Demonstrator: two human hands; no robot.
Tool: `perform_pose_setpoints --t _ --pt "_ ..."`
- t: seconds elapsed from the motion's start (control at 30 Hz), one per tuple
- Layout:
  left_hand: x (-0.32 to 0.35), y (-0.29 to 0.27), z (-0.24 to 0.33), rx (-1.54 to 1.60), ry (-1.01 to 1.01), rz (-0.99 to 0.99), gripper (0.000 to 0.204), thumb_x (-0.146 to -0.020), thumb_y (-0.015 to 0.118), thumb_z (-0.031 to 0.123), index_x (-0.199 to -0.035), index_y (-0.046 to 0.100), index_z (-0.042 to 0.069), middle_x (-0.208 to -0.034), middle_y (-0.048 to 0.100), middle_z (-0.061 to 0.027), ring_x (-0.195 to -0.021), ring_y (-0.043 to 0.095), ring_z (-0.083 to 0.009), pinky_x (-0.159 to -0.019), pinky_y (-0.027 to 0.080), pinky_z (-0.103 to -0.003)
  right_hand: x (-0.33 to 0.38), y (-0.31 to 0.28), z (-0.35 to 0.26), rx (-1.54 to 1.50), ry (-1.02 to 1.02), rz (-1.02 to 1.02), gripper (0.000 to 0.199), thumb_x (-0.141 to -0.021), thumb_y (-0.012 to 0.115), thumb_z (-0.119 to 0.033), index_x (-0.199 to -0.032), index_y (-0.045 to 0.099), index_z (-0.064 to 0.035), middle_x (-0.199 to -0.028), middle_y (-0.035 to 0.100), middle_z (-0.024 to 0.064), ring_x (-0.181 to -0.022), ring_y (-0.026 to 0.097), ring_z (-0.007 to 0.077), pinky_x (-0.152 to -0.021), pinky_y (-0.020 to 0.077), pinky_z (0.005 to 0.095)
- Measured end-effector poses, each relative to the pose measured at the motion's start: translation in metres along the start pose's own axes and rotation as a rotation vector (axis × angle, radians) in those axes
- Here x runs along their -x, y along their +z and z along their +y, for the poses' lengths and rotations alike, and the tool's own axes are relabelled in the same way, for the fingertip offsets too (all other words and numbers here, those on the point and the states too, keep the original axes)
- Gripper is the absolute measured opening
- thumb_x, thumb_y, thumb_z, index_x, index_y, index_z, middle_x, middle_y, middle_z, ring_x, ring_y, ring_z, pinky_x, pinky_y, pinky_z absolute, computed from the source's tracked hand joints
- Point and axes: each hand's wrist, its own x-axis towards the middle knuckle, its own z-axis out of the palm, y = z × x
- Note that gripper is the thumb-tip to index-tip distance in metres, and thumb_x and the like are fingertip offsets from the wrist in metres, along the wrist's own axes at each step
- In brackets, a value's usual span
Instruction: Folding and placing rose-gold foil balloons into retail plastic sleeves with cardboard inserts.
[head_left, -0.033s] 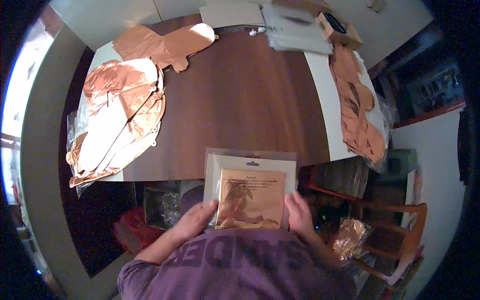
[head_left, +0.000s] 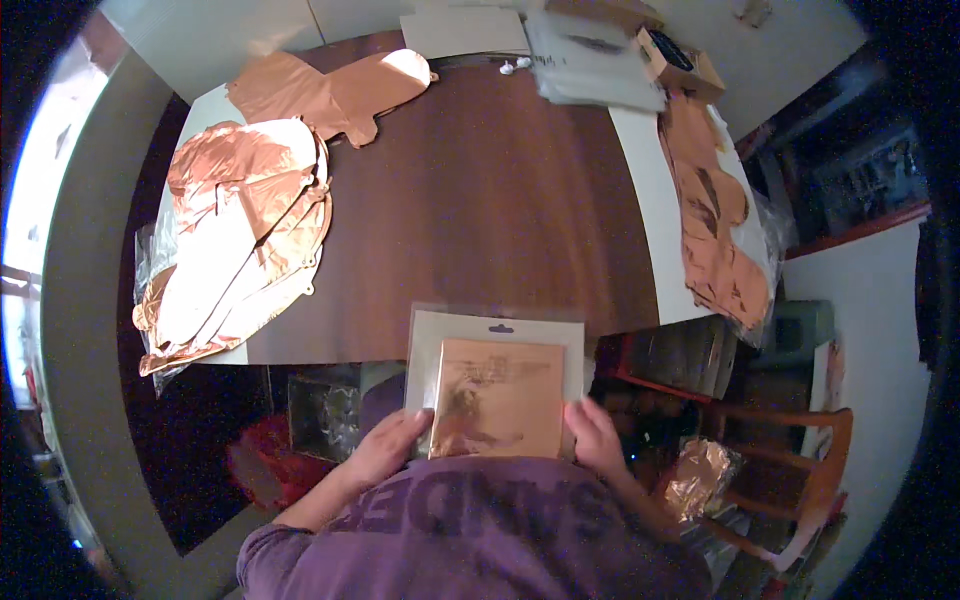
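Close to my body, at the table's near edge, I hold a packaged foil balloon [head_left: 500, 405]. It is folded into a copper-coloured square with faint print, lying on a pale backing card [head_left: 465, 327] with a hang hole at the top, inside a clear sleeve. My left hand [head_left: 388, 447] grips the left edge, thumb on the front. On the right edge, my right hand [head_left: 597, 437] grips with its thumb in front too. The fingers behind the card are hidden. Several flat copper foil balloons [head_left: 285, 190] are piled on the table's left side.
Another flat foil balloon [head_left: 330, 92] lies at the far left of the brown table [head_left: 480, 200]. More foil [head_left: 705, 210] lies along the right edge. Clear plastic sleeves [head_left: 590, 65] and a small cardboard box [head_left: 680, 65] stand far right. A wooden chair [head_left: 825, 450] is at the lower right.
The package in my hands has shifted slightly left and tilted a little. My right hand has moved slightly with it. The things on the table have not moved.
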Motion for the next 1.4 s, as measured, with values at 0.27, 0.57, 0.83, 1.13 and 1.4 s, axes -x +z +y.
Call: perform_pose_setpoints --t 0.27,0.57,0.83,1.13,1.4 --pt "-0.024 0.005 0.019 0.739 0.113 -0.051 0.063 -0.082 0.075 0.021 -0.131 0.044 0.000 -0.117 0.059 -0.0057 -0.107 0.055 -0.0153 -0.097 0.041 -0.031 -0.029 -0.015 -0.020 -0.092 -0.359 -0.088 0.064 -0.092 0.063 -0.018 -0.144 0.030 -0.0007 -0.128 0.051 0.0150 -0.102 0.059 0.0203 -0.094 0.0452 0.0341" --pt "-0.051 0.033 -0.014 0.459 0.096 0.152 0.040 -0.086 0.065 0.003 -0.124 0.054 -0.001 -0.122 0.060 -0.0097 -0.102 0.062 -0.0200 -0.092 0.050 -0.033 -0.047 0.025 -0.036 1.043 -1.288 0.119 0.055 -0.069 0.080 -0.023 -0.117 0.062 -0.0059 -0.125 0.054 0.0137 -0.117 0.050 0.0318 -0.098 0.0408 0.0466" --pt "-0.060 0.063 -0.007 1.140 0.077 0.031 0.035 -0.091 0.059 0.002 -0.125 0.053 -0.001 -0.114 0.064 -0.0106 -0.096 0.065 -0.0208 -0.087 0.054 -0.032 -0.052 0.033 -0.033 1.101 -1.464 0.174 0.042 -0.071 0.077 -0.020 -0.111 0.066 -0.0114 -0.118 0.058 0.0075 -0.103 0.056 0.0257 -0.089 0.0434 0.0417" --pt "-0.067 0.037 0.000 0.745 0.163 0.069 0.027 -0.091 0.058 0.001 -0.118 0.059 -0.003 -0.106 0.068 -0.0105 -0.091 0.067 -0.0179 -0.079 0.054 -0.029 -0.057 0.057 -0.035 0.985 -1.414 0.277 0.029 -0.074 0.073 -0.017 -0.102 0.069 -0.0113 -0.100 0.062 0.0014 -0.085 0.056 0.0187 -0.079 0.0435 0.0366" --pt "-0.056 0.038 0.010 0.633 0.210 0.131 0.025 -0.091 0.060 0.004 -0.115 0.061 -0.003 -0.102 0.068 -0.0102 -0.090 0.066 -0.0181 -0.080 0.055 -0.031 -0.058 0.050 -0.040 1.102 -1.534 0.201 0.023 -0.079 0.066 -0.013 -0.101 0.069 -0.0085 -0.097 0.063 0.0031 -0.090 0.057 0.0203 -0.080 0.0434 0.0373"
